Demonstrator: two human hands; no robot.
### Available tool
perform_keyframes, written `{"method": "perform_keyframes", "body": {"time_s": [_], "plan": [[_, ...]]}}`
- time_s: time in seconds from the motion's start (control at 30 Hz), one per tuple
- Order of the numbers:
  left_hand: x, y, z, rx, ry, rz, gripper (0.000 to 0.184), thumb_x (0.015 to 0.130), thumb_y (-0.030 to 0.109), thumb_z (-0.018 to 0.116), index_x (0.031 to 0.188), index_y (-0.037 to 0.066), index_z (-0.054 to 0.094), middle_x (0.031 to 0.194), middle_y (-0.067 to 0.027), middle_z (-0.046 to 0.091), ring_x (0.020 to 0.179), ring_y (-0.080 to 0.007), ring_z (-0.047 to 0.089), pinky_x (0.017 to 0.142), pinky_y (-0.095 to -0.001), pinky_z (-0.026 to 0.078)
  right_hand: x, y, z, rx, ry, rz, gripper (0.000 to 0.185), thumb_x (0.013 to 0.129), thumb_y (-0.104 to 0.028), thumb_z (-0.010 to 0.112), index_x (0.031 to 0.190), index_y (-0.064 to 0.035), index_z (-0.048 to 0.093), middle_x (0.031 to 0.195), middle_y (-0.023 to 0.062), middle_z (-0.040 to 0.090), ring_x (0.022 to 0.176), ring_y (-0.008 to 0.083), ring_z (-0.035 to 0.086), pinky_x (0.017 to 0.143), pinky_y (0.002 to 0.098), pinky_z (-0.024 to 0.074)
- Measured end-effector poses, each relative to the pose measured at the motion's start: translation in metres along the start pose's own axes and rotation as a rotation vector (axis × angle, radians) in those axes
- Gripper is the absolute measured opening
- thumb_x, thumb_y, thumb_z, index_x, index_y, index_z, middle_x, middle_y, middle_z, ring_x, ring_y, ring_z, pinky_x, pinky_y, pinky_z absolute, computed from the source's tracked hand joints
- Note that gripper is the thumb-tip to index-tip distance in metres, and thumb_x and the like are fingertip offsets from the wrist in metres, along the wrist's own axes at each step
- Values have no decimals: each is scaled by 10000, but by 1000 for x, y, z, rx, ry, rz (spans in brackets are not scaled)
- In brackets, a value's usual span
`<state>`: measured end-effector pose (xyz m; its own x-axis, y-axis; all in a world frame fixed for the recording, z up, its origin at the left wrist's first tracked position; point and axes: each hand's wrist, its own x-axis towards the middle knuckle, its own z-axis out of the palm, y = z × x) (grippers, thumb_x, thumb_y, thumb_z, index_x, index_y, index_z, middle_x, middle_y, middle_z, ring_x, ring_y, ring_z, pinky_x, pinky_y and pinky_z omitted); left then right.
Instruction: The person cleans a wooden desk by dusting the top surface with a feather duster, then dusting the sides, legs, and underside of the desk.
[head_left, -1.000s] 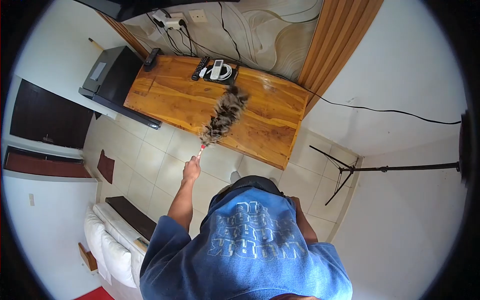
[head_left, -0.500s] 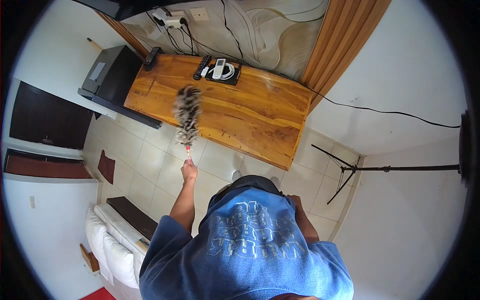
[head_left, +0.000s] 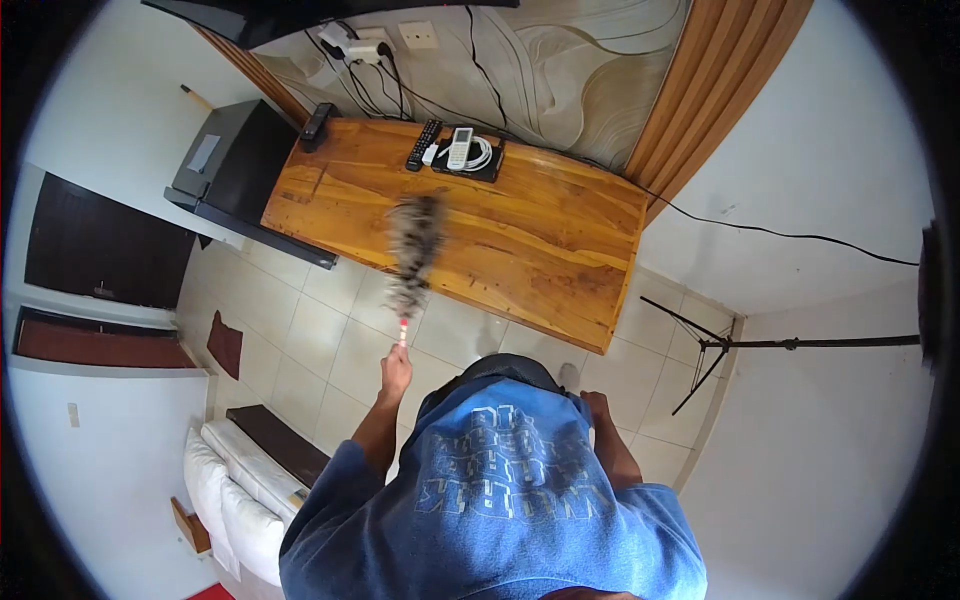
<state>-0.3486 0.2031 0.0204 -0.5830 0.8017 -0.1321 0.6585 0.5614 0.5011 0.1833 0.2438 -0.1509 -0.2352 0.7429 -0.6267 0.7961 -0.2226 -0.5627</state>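
My left hand (head_left: pixel 396 370) is closed round the handle of a fluffy brown-and-grey duster (head_left: pixel 415 245). Blurred by motion, the duster's head lies over the front part of the wooden table (head_left: pixel 540 240), left of its middle. My right hand (head_left: pixel 595 402) hangs beside my right hip, its fingers mostly hidden. Toward the table's back edge are a black remote (head_left: pixel 424 146), a white remote (head_left: pixel 460 148) and a coiled white cable (head_left: pixel 482 155) on a black box (head_left: pixel 485 172).
A black fridge-like cabinet (head_left: pixel 240 150) stands left of the table, with a black handset (head_left: pixel 318 124) at the table's back left corner. A tripod stand (head_left: pixel 722 343) is on the right. White pillows (head_left: pixel 240 515) lie at lower left. Cables run along the wall.
The duster swept left across the table, then moved a little back to the right. My left hand has come nearer to my body. The view has shifted slightly.
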Motion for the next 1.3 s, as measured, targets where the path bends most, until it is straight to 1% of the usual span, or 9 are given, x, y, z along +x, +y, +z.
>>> {"method": "perform_keyframes", "body": {"time_s": [0.17, 0.27, 0.3, 0.5, 0.6, 0.7, 0.8, 1.07, 1.3], "plan": [[2, 19, -49, 133, -109, 21, 396, 1060, 358, 412, 992, 19, 603, 852, -302, 658, 822, -555, 610, 736, -616, 489, 19, -1, 33, -268, 221, -254, 343, 904, -250, 559, 769, 38, 686, 760, 204, 694, 665, 321, 685, 665, 450, 555], [30, -17, -25, 45, 75, -84, 383, 1057, 365, 419, 1013, 32, 603, 836, -303, 657, 823, -551, 617, 731, -626, 492, -8, -73, 11, 527, 77, 391, 347, 947, -233, 477, 907, 26, 704, 901, 231, 711, 774, 329, 687, 723, 443, 534], [34, -19, -25, 17, 44, -53, 378, 1057, 366, 420, 1021, 36, 601, 835, -299, 659, 822, -550, 618, 735, -626, 494, -9, -74, 14, 369, 81, 220, 343, 911, -250, 521, 851, 40, 693, 830, 215, 698, 710, 290, 665, 685, 418, 515], [36, 12, -51, 161, -248, 151, 342, 1052, 359, 429, 1059, 52, 580, 819, -293, 660, 807, -539, 627, 730, -612, 508, -17, -88, 49, 433, 255, 339, 363, 835, -307, 639, 853, 43, 730, 864, 215, 738, 788, 334, 715, 734, 425, 552], [52, 0, -39, 110, -28, 63, 335, 1052, 352, 432, 1058, 51, 577, 827, -307, 656, 816, -541, 628, 724, -625, 503, 9, -52, 104, 386, 282, 316, 353, 824, -316, 670, 853, 28, 744, 887, 236, 737, 862, 357, 716, 788, 430, 541], [67, 8, -33, -52, -43, -81, 342, 1054, 349, 430, 1048, 45, 589, 825, -298, 663, 809, -532, 633, 724, -619, 503, 11, -30, 129, 423, 144, 31, 377, 812, -369, 713, 810, 7, 741, 898, 240, 735, 868, 357, 714, 764, 437, 539], [57, 25, -42, 138, -177, 86, 369, 1058, 342, 424, 1006, 22, 599, 804, -296, 661, 802, -522, 638, 709, -613, 499, 7, -25, 139, 452, 64, -122, 391, 813, -387, 717, 789, 3, 732, 885, 237, 732, 860, 352, 712, 750, 440, 537], [59, 32, -46, 21, -63, 52, 379, 1054, 325, 437, 959, -7, 596, 775, -300, 655, 777, -530, 632, 680, -615, 487, 10, -18, 111, 352, 4, 67, 403, 822, -399, 701, 755, -2, 711, 848, 226, 727, 838, 338, 710, 720, 444, 533], [65, 25, -24, -60, 12, 42, 384, 1057, 330, 431, 942, -1, 590, 747, -293, 654, 743, -532, 633, 649, -610, 489, 26, -38, 60, -209, 44, -89, 415, 845, -388, 642, 883, 12, 745, 1002, 251, 721, 947, 385, 704, 809, 453, 547]]}}
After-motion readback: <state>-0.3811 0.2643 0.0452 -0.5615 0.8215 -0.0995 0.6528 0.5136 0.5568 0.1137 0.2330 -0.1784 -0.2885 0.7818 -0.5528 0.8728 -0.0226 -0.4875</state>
